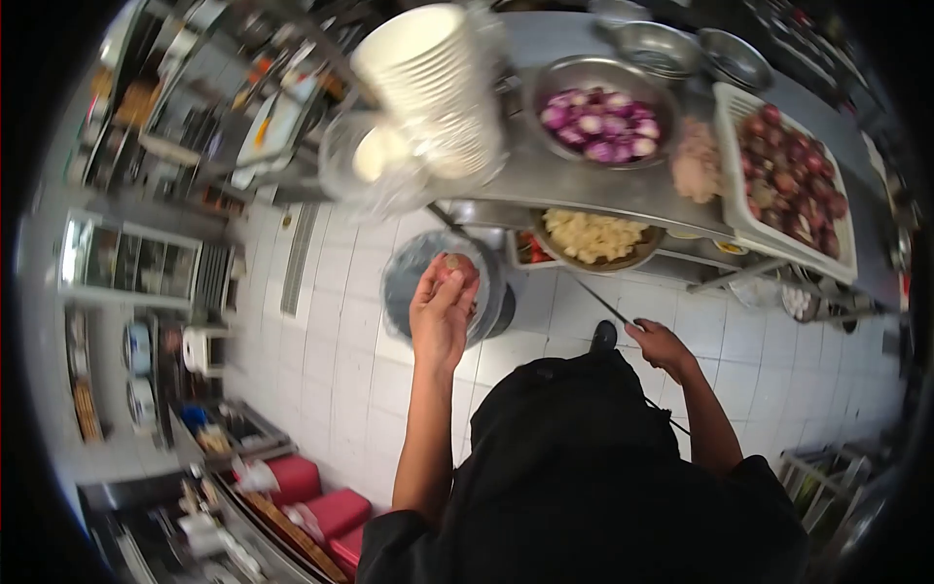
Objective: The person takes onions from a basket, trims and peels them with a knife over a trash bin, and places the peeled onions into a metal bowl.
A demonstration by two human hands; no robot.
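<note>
My left hand (443,310) is closed round a reddish unpeeled onion (457,268), held up above a lined grey bin (397,292). In my right hand (660,347), off to the right and lower, is a knife (595,295), its long thin blade pointing up and left. Peeled purple onions (603,125) fill a metal bowl (537,92) on the steel table. Farther right, a white crate (732,190) holds many unpeeled red onions (790,175). Between bowl and crate lies a pale pinkish heap (697,161) that I cannot make out.
The steel table (545,190) runs along the far side. On its left stand stacked white tubs (428,88) in plastic. A bowl of pale cut pieces (593,237) sits on the shelf below. Metal bowls (657,49) are at the back; red containers (292,479) stand lower left.
</note>
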